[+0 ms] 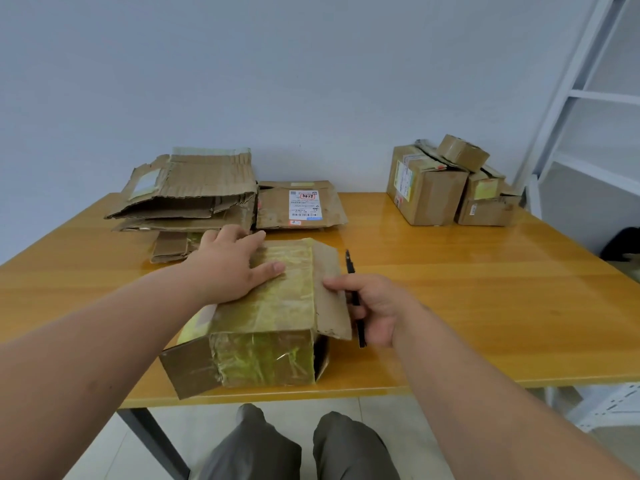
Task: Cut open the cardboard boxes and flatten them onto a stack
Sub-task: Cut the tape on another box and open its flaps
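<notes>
looks like a plain storeroom or mailroom: bare wall (311,64), white metal shelving (588,98), taped parcels (446,188) piled on an orange table (485,289)

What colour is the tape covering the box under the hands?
Yellowish-green, glossy tape, seen in the head view.

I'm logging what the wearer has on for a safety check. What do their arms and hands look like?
Both forearms are bare, with no sleeves in view. The left hand and right hand wear no gloves, and no rings, watch or bracelet show.
</notes>
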